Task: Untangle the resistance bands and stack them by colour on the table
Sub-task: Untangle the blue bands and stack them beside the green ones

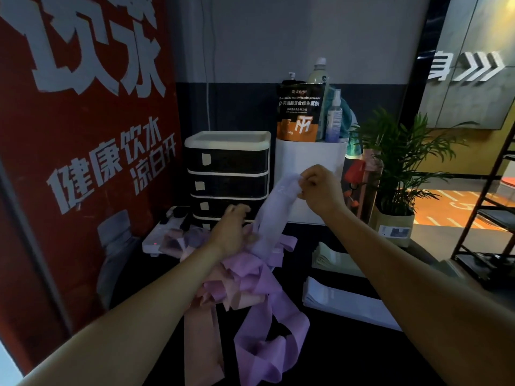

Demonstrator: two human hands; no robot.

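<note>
Your right hand (320, 189) pinches a lilac band (274, 215), lifted toward 12 o'clock. Your left hand (231, 232) grips the tangle (250, 280) over the table (348, 358); two stacks (340, 299) lie at 3 o'clock.

A pale lavender band (274, 210) runs taut from the pinching right fingers (305, 183) down into a tangle of purple and pink bands (245, 277) gripped under the left fingers (245, 231). Right of both, a pale green stack (334, 259) and a white stack (345, 302) lie flat on the dark table (348, 358).
</note>
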